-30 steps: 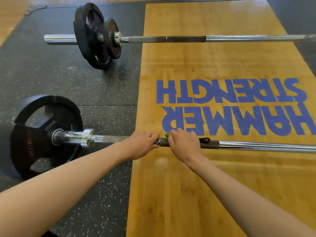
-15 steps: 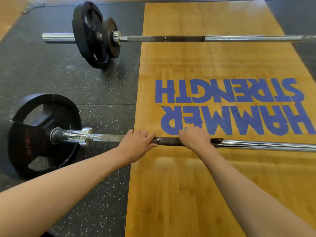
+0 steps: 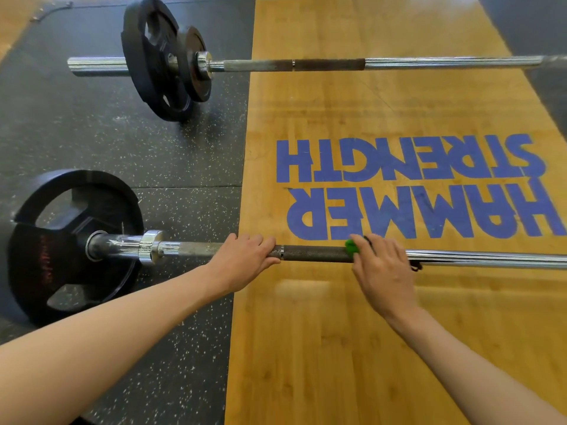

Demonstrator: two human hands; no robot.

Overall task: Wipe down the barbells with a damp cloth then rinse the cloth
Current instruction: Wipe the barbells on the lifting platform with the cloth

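Observation:
The near barbell (image 3: 316, 254) lies across the floor, a black plate (image 3: 70, 240) on its left end. My left hand (image 3: 242, 260) grips its shaft just left of the dark knurled section. My right hand (image 3: 383, 268) presses a cloth (image 3: 351, 247) around the bar further right; only a bright green bit at the thumb and dark edges (image 3: 415, 265) show past the fingers. The far barbell (image 3: 328, 64) lies parallel at the top, carrying two black plates (image 3: 153, 59).
Speckled black rubber flooring (image 3: 122, 142) covers the left side. A wooden platform (image 3: 352, 332) with blue "HAMMER STRENGTH" lettering (image 3: 408, 185) runs under both bars. Bare floor lies between the two barbells.
My right hand has slid to the right along the near bar with the cloth, uncovering the dark knurled section. My left hand stays gripped in place.

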